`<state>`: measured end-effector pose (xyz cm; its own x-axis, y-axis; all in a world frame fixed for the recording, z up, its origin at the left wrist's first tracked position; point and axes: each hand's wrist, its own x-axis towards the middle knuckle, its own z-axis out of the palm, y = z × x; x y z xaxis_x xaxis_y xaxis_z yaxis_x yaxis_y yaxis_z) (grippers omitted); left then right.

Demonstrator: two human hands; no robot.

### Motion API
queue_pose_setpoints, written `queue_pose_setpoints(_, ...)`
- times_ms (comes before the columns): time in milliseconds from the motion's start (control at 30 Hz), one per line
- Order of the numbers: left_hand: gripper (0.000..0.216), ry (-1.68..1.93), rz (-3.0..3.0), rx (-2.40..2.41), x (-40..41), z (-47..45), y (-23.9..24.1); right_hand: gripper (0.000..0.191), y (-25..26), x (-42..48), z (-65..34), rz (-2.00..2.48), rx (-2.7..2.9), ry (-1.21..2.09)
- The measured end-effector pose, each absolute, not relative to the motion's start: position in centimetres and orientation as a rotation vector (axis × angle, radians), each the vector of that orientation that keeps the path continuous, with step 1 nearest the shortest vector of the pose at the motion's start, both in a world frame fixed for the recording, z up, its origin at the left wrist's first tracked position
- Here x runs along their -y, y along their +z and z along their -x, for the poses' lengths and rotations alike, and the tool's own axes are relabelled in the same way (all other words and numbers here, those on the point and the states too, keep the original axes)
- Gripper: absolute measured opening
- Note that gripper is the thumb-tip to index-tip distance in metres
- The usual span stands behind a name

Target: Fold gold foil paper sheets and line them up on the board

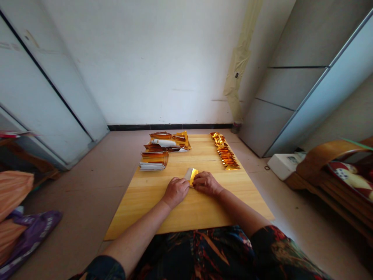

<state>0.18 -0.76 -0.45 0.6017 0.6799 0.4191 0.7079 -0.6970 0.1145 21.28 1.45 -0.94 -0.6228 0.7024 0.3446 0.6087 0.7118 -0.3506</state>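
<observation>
Head feed: I see both forearms [142, 228] angled inward over the wooden table [142, 206]. Left hand [177, 191] and right hand [207, 182] low, fingers bunched, pinching gold-and-white paper [192, 175] near mid-table. Purple bag [40, 225] at far left; I cannot see its contents.

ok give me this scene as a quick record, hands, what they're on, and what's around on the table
left hand: fingers bent at the near left edge of the gold-and-white piece, exact grip hidden
right hand: fingers bent over the piece's right side, exact grip hidden
surface: light wooden table
table's far left: stacked gold-and-white pieces
table's far right: row of shiny gold folded pieces
behind table: white wall
</observation>
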Motion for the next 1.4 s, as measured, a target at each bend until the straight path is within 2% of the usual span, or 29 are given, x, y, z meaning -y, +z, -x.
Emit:
queue_pose_setpoints(367, 0.016, -0.721, 2.812, 1.079, 0.9, 0.7, -0.4, 0.019, -0.2, -1.2, -19.5, 1.265, 2.350, 0.303)
queue_pose_setpoints(667, 0.016, -0.721, 2.858, 1.044, 0.8, 1.0, 0.0, 0.018, 0.9, -0.4, -17.5, 1.525, 2.392, 0.163)
queue_pose_setpoints(1000, 0.017, -0.839, 2.881, 1.050, 0.8, 1.4, -0.5, 0.017, 0.4, -0.4, -16.7, 1.606, 2.406, 0.031)
queue_pose_setpoints(1400, 0.014, -0.802, 2.923, 1.034, 0.9, 1.4, -0.2, 0.016, 1.0, -0.2, -16.5, 1.655, 2.382, 0.050)
